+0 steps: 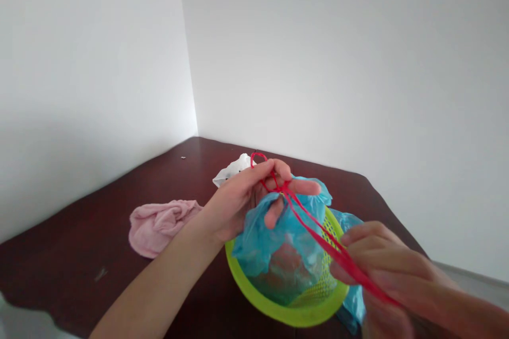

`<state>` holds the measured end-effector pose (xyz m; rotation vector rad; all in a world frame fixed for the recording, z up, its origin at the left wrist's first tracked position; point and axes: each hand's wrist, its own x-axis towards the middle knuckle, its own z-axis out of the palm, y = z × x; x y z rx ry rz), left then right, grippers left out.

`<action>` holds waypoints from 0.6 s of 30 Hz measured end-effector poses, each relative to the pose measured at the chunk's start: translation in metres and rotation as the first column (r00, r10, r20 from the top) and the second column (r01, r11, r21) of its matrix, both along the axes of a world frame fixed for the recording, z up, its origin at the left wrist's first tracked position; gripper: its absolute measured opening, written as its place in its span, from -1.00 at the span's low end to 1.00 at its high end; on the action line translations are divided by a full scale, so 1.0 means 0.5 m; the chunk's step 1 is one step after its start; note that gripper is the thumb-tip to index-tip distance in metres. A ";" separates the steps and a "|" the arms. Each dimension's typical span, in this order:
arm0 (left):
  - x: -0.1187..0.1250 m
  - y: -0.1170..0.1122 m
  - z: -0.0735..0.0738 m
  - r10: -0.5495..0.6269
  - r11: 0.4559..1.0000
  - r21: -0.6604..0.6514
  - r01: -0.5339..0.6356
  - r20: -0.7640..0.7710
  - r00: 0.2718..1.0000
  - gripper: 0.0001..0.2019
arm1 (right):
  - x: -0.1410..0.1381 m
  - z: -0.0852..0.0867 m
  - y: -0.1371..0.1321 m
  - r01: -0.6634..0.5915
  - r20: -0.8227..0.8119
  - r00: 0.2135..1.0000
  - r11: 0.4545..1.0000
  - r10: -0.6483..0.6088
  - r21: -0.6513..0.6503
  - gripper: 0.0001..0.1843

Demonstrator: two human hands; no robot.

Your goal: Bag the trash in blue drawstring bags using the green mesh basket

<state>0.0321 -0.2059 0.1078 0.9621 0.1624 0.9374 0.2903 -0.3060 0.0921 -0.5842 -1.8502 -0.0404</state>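
A translucent blue plastic bag (258, 233) with brownish-red contents showing through it sits in a lime-green mesh basket (294, 317). Red plastic string (314, 225) is wound at the gathered top of the bag. My left hand (246, 188) is closed at this top, thumb and forefinger pinching the string, a small red loop standing above them. To the right of the basket, my right hand (389, 265) grips the long end of the string, which is stretched taut between the hands. The underside of the left-hand grip is hidden.
A crumpled pink cloth (161, 225) lies left of the basket on the dark brown table (99, 228). Behind my left hand is a white plastic bag (234, 168). More blue plastic (353, 304) lies beside the basket's right side. White walls meet behind the table.
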 end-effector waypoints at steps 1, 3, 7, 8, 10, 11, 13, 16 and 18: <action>-0.003 -0.002 0.006 0.017 1.000 -0.011 -0.017 0.030 0.999 -0.70 | -0.016 0.006 0.008 0.001 0.043 0.999 1.000 -0.001 0.008 -0.78; -0.010 -0.009 0.017 0.087 0.996 0.003 -0.087 0.078 0.993 -0.69 | -0.039 0.015 0.021 0.034 0.152 0.988 0.999 -0.029 -0.026 -0.76; -0.025 -0.040 0.030 0.258 0.937 0.248 -0.247 -0.014 0.966 -0.55 | -0.036 0.013 0.027 0.091 0.118 0.990 0.987 -0.076 -0.130 -0.77; -0.029 -0.050 0.031 0.280 0.907 0.346 -0.239 -0.071 0.958 -0.52 | -0.032 0.011 0.028 0.082 0.075 0.995 0.987 -0.072 -0.140 -0.69; -0.036 -0.068 0.032 0.349 0.795 0.575 -0.193 -0.174 0.921 -0.50 | -0.026 0.008 0.032 0.039 0.053 0.998 0.984 -0.030 -0.172 -0.55; -0.038 -0.074 0.032 0.415 0.697 0.697 -0.168 -0.200 0.888 -0.52 | -0.026 0.007 0.037 0.019 0.073 0.997 0.979 -0.004 -0.205 -0.52; -0.042 -0.081 0.033 0.597 0.427 0.891 -0.154 -0.150 0.788 -0.66 | -0.031 0.003 0.049 0.000 0.114 0.993 0.956 0.035 -0.294 -0.55; -0.044 -0.080 0.034 0.788 0.124 0.972 -0.200 0.026 0.615 -0.80 | -0.047 -0.002 0.069 -0.017 0.096 0.993 0.903 0.064 -0.428 -0.67; -0.043 -0.079 0.034 0.835 0.078 0.962 -0.262 0.081 0.545 -0.73 | -0.056 -0.004 0.078 -0.048 0.084 0.992 0.885 0.098 -0.463 -0.70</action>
